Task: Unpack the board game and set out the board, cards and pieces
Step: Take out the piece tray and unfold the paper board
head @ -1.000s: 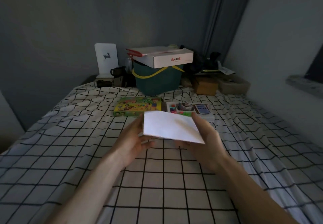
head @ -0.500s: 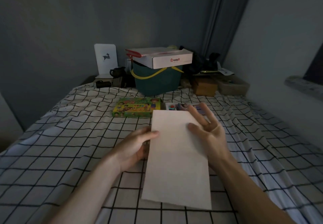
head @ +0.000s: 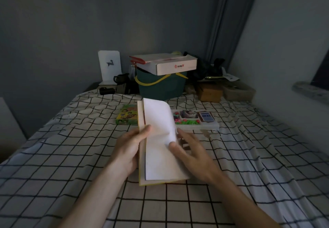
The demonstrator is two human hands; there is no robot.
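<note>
above the checked bedsheet (head: 74,165), right in front of you, you hold one folded game board (head: 160,156) lengthwise, its pale backs facing up and a yellow edge showing along the near and left sides. your left hand (head: 129,149) grips its left edge, thumb curled over the top of the fold. your right hand (head: 191,150) is at the right side with its thumb pressed on the top white leaf, which bows upward; the other fingers spread loosely beside the board, so it is a thumb pinch rather than a full grip.

count what lies beyond the board: one box lid (head: 127,116) with bright cartoon print, partly hidden behind the board, and one white box tray (head: 204,125) just to its right. in the tray you can see one pile of small coloured pieces (head: 187,121), one stack of picture cards (head: 189,114) and one stack of blue-faced cards (head: 206,116); the number of pieces is too small to count.

the surface is a bed with a white sheet gridded in black lines, wrinkled toward the far end. at its head stand one dark green basket (head: 161,88) with a yellow handle, one white cardboard box (head: 170,65) resting on top of it, one white card with a deer figure (head: 109,65), and a brown box (head: 210,92). the walls are grey, the room is dim, and a curtain (head: 224,23) hangs in the corner.
</note>
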